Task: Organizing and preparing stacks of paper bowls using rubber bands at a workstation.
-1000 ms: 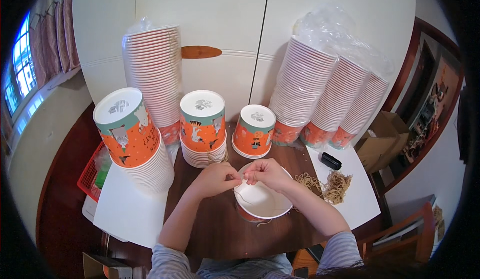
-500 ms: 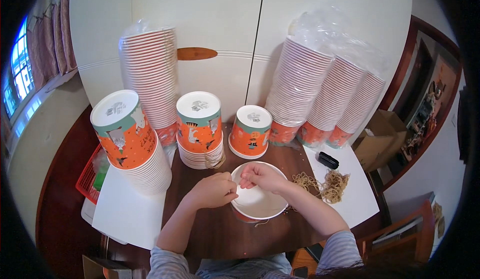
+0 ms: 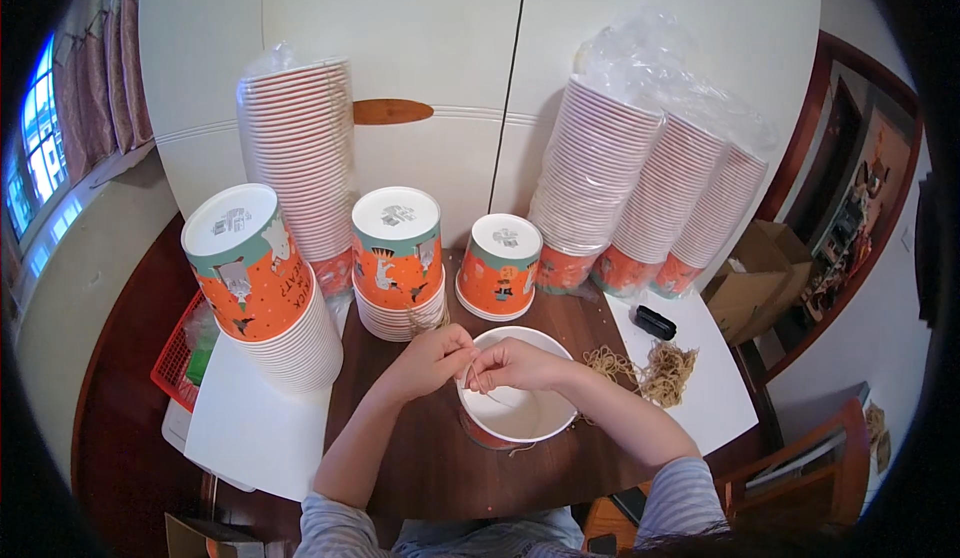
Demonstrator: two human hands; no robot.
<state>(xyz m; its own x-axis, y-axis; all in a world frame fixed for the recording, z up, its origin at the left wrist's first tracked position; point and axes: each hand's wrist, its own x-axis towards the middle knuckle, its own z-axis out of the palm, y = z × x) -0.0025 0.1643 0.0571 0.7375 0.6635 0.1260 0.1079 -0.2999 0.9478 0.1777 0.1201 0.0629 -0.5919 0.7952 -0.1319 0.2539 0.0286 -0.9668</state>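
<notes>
An upright paper bucket (image 3: 520,410), white inside and orange outside, stands at the table's near middle. Over its left rim my left hand (image 3: 430,363) and my right hand (image 3: 520,363) meet, fingertips pinched close together. A thin strand of twine (image 3: 489,394) runs from between the fingertips across the bucket's mouth, so both hands appear closed on it. How the strand runs inside the fingers is hidden. A short twine end also pokes out below the bucket's near rim. Looser tan twine (image 3: 668,374) lies in a tangled bundle to the right of my right forearm.
Upside-down bucket stacks stand at left (image 3: 255,288) and middle (image 3: 397,268), beside a lower upturned bucket (image 3: 500,270). Tall plastic-wrapped stacks (image 3: 600,173) line the back. A black object (image 3: 655,322) lies on the white right side. A red basket (image 3: 178,358) sits at far left.
My right hand has moved left, out from over the bucket, to meet my left hand at the rim. My left hand has risen slightly, and the strand now shows between them.
</notes>
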